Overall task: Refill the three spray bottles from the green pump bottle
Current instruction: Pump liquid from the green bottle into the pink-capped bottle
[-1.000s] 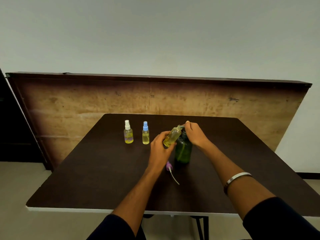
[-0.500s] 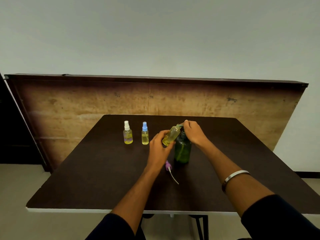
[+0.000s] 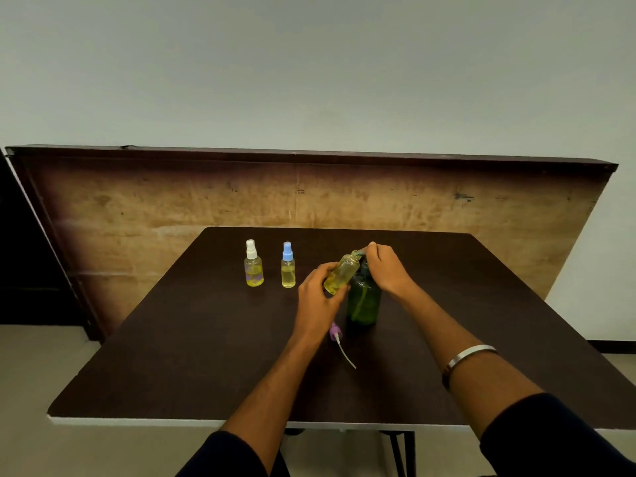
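Our left hand (image 3: 318, 297) grips the uncapped spray bottle (image 3: 341, 274), tilted with its mouth under the spout of the green pump bottle (image 3: 364, 301), which stands mid-table. Our right hand (image 3: 387, 268) curls over the pump head, pressing it. We should keep the mouth tight beneath the spout and pump slowly, or liquid may run down the side. The purple sprayer cap (image 3: 335, 333) lies near us; the white-capped bottle (image 3: 254, 265) and blue-capped bottle (image 3: 288, 266) stand capped at far left.

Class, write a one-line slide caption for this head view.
Left hand tilts an uncapped spray bottle under the green pump bottle nozzle.
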